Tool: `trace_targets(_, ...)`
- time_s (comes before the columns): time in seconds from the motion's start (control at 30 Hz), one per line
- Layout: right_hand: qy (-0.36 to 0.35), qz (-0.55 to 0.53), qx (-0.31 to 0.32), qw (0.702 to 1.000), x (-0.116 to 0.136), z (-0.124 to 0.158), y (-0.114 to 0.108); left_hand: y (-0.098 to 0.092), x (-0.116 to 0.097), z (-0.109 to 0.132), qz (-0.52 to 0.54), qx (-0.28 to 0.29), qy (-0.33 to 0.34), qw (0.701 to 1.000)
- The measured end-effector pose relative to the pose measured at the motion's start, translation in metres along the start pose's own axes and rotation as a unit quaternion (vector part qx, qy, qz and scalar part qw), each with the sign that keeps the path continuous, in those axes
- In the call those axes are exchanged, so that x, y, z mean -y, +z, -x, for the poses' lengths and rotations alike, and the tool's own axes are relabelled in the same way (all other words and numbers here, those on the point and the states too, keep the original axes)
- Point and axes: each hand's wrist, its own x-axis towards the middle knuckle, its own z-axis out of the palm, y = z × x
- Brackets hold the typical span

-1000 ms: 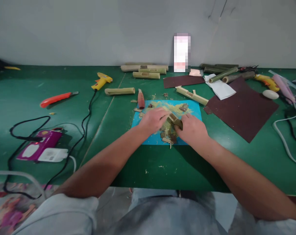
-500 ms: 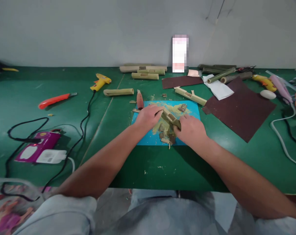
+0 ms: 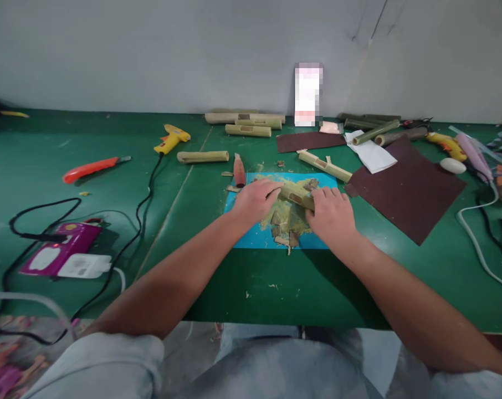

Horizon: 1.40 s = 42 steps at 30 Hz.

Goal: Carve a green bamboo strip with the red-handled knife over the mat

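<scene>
A short green bamboo piece (image 3: 296,195) with a cut slot lies between both hands over a blue mat (image 3: 251,235) strewn with shavings and bark chips. My left hand (image 3: 256,200) grips its left end with curled fingers. My right hand (image 3: 332,215) is closed round its right end. A small red-handled knife (image 3: 239,170) lies at the mat's far left corner, just beyond my left hand.
On the green table lie a yellow glue gun (image 3: 171,138), an orange utility knife (image 3: 92,168), several bamboo tubes (image 3: 203,157), dark sandpaper sheets (image 3: 409,191), a purple device (image 3: 62,254) with black cables, and a second glue gun (image 3: 446,145) at the right.
The bamboo piece has turned from steeply angled to nearly level between my hands. My right hand shifted slightly right and away from me; my left hand stayed about where it was.
</scene>
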Motion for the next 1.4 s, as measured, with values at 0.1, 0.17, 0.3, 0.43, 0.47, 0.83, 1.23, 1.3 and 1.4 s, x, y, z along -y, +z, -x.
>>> trace_targets(0.1, -0.008, 0.001, 0.002, 1.0, 0.0, 0.0, 0.001, -0.001, 0.0, 0.0, 0.002, 0.003, -0.005, 1.0)
trace_targets(0.17, -0.015, 0.001, 0.005, 1.0, 0.0, 0.001, 0.001, 0.0, 0.0, -0.001, 0.004, 0.002, -0.004, 1.0)
trace_targets(0.3, -0.021, -0.006, 0.004, 1.0, 0.001, 0.0, 0.002, 0.001, 0.0, 0.0, 0.012, -0.009, 0.005, 1.0)
trace_targets(0.43, -0.041, -0.037, -0.005, 0.998, -0.001, -0.001, 0.004, -0.002, -0.004, 0.001, 0.049, -0.073, 0.036, 0.995)
trace_targets(0.47, -0.043, -0.051, -0.01, 0.998, -0.001, -0.002, 0.005, -0.004, -0.006, 0.001, 0.058, -0.1, 0.043, 0.992)
trace_targets(0.83, 0.05, -0.269, -0.046, 0.961, -0.006, -0.004, 0.009, -0.014, -0.013, 0.012, 0.047, -0.232, 0.065, 0.969)
trace_targets(1.23, 0.061, -0.253, -0.049, 0.964, -0.006, -0.004, 0.006, -0.009, -0.008, 0.01, 0.064, -0.18, 0.065, 0.979)
trace_targets(1.3, 0.059, -0.266, -0.052, 0.961, -0.007, -0.005, 0.006, -0.01, -0.009, 0.01, 0.061, -0.178, 0.067, 0.98)
trace_targets(1.4, 0.069, -0.314, -0.044, 0.946, -0.009, -0.006, 0.006, -0.012, -0.012, 0.009, 0.063, -0.181, 0.078, 0.978)
